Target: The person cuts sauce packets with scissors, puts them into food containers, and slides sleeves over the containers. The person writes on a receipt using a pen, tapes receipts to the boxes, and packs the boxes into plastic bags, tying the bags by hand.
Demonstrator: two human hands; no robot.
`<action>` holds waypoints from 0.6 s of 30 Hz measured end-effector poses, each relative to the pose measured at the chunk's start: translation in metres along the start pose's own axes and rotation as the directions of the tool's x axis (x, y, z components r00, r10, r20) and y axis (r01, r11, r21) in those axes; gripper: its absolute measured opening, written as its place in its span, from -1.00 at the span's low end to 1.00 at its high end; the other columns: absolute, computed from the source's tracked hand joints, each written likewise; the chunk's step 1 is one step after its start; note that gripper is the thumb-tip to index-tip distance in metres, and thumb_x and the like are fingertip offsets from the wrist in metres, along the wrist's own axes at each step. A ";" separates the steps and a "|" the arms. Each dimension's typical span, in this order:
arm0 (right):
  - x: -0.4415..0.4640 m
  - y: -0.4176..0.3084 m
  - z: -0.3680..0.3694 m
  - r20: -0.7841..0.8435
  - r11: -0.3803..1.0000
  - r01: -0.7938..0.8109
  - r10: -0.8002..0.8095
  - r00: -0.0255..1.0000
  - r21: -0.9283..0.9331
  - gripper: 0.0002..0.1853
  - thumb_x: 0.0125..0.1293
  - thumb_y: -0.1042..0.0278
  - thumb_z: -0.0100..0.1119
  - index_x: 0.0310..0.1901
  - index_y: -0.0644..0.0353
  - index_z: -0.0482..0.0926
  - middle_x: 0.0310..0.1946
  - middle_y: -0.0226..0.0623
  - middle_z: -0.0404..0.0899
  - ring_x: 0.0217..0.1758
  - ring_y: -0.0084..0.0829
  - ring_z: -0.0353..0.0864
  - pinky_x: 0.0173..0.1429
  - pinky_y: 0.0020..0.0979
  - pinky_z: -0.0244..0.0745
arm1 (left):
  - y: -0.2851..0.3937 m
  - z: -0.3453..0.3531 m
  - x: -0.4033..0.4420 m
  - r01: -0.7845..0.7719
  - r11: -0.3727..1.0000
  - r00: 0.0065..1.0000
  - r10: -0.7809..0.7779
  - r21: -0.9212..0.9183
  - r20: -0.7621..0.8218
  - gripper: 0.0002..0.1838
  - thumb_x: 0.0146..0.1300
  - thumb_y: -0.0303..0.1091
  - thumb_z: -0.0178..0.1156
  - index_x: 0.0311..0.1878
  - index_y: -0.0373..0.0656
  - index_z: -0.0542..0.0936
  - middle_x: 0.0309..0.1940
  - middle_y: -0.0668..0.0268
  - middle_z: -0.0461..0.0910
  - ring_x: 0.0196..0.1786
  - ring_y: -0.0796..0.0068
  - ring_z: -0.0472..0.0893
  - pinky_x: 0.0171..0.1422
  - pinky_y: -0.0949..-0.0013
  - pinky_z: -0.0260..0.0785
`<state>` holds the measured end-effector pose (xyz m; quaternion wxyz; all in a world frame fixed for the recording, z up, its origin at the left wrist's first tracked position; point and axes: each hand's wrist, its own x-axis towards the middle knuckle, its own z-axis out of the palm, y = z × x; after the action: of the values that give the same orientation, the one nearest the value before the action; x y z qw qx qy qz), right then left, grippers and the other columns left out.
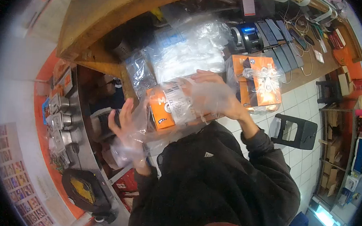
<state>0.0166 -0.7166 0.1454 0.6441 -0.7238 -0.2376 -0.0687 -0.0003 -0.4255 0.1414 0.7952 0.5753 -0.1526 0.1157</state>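
An orange box (pixel 162 112) with a white label lies inside a clear plastic bag (pixel 141 123) at the counter's front edge. My left hand (pixel 126 128) is at the bag's left side, fingers spread, with the clear film over its lower part. My right hand (pixel 219 94) rests over the bag and the right part of the box, fingers stretched to the left; film blurs its outline. Behind the box lies a pile of clear plastic bags (pixel 189 47). Right of my right hand, another orange box (pixel 267 83) stands in a knotted clear bag.
Several phones (pixel 282 55) and a dark device with a blue screen (pixel 250 36) are on the counter (pixel 301 77). A black stool (pixel 296 131) stands on the tiled floor at the right. Metal containers (pixel 60 120) line the left side.
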 end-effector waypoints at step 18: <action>0.013 0.040 0.036 -0.087 0.744 -0.097 0.204 0.975 0.661 -0.71 0.38 0.23 0.04 -0.05 0.29 0.49 -0.15 -0.09 0.56 0.08 -0.17 0.54 0.20 -0.24 0.41 | -0.065 0.030 0.018 0.253 0.562 0.940 -0.337 -0.788 0.061 -0.55 0.49 -0.02 -0.30 0.08 -0.21 0.36 -0.52 0.27 0.59 -0.32 0.44 0.57 0.35 0.10 0.17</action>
<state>0.0381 -0.6807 0.1084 0.8756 -0.4630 -0.1369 0.0151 0.0359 -0.4744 0.0999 0.9799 0.1798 -0.0509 -0.0697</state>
